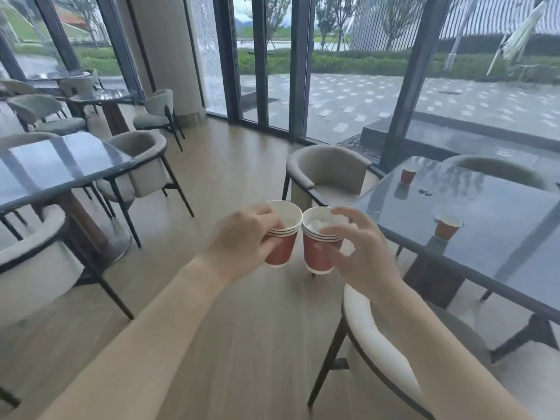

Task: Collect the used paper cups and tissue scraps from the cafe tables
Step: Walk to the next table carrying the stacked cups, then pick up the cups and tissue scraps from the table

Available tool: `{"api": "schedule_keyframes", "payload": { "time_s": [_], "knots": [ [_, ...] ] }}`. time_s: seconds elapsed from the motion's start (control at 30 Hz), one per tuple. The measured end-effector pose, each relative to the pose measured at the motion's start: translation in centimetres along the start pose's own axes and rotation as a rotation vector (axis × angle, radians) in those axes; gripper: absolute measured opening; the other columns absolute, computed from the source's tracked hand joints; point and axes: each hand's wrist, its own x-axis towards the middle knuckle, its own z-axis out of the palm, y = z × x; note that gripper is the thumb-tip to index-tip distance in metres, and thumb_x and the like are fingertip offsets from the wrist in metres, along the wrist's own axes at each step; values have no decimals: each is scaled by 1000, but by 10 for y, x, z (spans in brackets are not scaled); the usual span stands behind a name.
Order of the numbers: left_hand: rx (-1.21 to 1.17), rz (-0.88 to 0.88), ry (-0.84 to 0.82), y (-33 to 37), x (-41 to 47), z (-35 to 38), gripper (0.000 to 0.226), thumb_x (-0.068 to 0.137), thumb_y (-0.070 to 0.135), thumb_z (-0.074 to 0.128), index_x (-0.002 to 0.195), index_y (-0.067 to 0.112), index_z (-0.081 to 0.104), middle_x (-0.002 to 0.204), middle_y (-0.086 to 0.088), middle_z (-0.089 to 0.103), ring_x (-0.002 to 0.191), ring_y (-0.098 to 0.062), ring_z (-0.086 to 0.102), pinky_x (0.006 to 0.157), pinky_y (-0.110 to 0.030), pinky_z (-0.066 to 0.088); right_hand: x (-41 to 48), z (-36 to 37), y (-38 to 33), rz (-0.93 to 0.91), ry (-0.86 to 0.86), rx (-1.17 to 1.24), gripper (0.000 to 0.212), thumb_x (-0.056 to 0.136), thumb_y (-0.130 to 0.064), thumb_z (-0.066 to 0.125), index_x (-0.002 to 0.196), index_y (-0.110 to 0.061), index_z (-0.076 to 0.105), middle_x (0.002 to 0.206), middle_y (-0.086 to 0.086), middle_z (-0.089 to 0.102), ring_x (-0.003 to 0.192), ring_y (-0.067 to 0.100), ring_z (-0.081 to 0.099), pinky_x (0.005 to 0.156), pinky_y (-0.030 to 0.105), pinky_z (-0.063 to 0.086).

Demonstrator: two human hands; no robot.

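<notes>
Head view is showing the left grip curling round a cup stack, held above the floor; the right grip is pinching a second stack with tissue lying inside, rims touching; a far cup and a near cup are standing apart on the right worktop.

Left hand grips a stack of red paper cups; right hand grips a second red stack holding white tissue scraps, rims touching.

Two single red cups stand on the dark glossy table.

Red cups with white insides; grey glossy tables.
</notes>
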Motion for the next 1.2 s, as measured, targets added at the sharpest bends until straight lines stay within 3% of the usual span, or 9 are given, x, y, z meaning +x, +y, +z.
{"api": "schedule_keyframes", "payload": {
  "time_s": [0.17,0.33,0.5,0.63,0.8,1.03,1.2],
  "knots": [
    [11,80,12,-53,98,12,12,78,19,69,90,17,67,92,2,63,86,-27,61,75,-43,50,95,23,43,-46,57,4,21,73,-12,76,90,-23,72,122,0,55,103,25,56,83,37,47],
    [-1,185,39,-79,215,46,11,77,18,71,87,18,67,87,6,63,80,-24,61,69,-43,52,179,29,110,-22,192,-22,20,73,-13,75,90,-21,72,120,3,57,111,26,52,84,26,39],
    [-97,314,-26,-72,322,111,15,73,22,71,87,26,65,90,13,63,78,-22,64,62,-41,54,220,7,184,111,318,-167,21,72,-13,77,90,-21,72,118,1,59,106,12,45,84,10,30],
    [-171,459,-118,-51,386,177,22,69,12,76,84,25,66,87,14,64,72,-18,62,51,-31,49,222,-14,241,256,379,-243,19,70,-15,76,88,-20,72,115,2,59,103,15,49,84,16,34],
    [-238,653,-283,-26,448,260,21,68,13,76,86,20,69,86,7,67,69,-20,62,55,-24,39,210,-31,305,456,426,-423,21,68,-17,80,86,-24,71,111,-1,59,106,21,51,85,27,41],
    [-224,931,-490,-33,530,382,14,72,14,70,86,16,68,88,1,68,73,-30,62,60,-27,38,217,-16,392,702,319,-618,22,64,-19,82,81,-16,69,106,5,62,94,30,55,77,30,43],
    [-206,1064,-631,-57,592,448,22,75,18,63,97,21,66,100,5,64,85,-27,61,64,-28,37,250,21,442,893,388,-630,18,66,-20,80,80,-16,69,103,4,62,97,27,55,75,32,46]
  ]
}}
